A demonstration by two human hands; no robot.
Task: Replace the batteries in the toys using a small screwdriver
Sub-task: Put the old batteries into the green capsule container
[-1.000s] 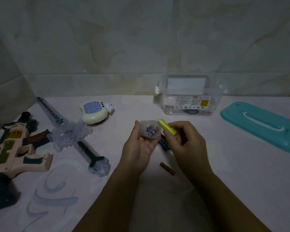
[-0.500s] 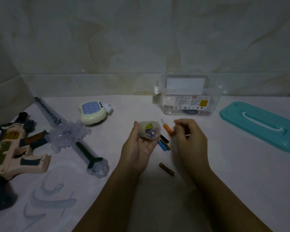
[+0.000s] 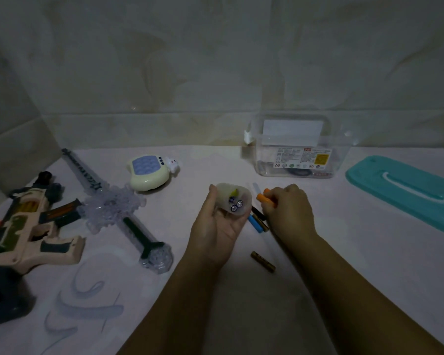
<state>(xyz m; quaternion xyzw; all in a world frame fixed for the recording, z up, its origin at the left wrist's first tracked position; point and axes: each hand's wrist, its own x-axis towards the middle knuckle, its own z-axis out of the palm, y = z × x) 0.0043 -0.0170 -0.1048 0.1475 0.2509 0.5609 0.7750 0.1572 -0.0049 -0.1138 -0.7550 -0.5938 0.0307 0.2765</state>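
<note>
Nearest the camera, two bare forearms are stretched forward over the pale table (image 3: 344,265). Between them a loose battery (image 3: 263,261) lies flat, probably set aside as spent or put within easy reach. Just beyond it, a small pale toy (image 3: 232,198) is cradled in the left hand (image 3: 215,226), palm up, with the fingers curled beneath it and the thumb laid along its left edge. The toy is tilted toward the face, so that its opened compartment, where two round battery ends can be made out, is presented for work. Beside it, the right hand (image 3: 290,211) is held low at the table, knuckles up, its fingers clenched round an orange-handled tool (image 3: 264,198), judged to be the small screwdriver; its tip cannot be made out. Close under that hand lie a blue stick (image 3: 255,223) and a black stick (image 3: 258,213); whether they are tools or batteries cannot be told. Farther left, a toy sword (image 3: 118,206), a toy gun (image 3: 28,231) and a button toy (image 3: 149,172) are laid out, presumably for their turn. At the back a clear box (image 3: 297,149) stands by the wall, its teal lid (image 3: 405,185) set apart.
</note>
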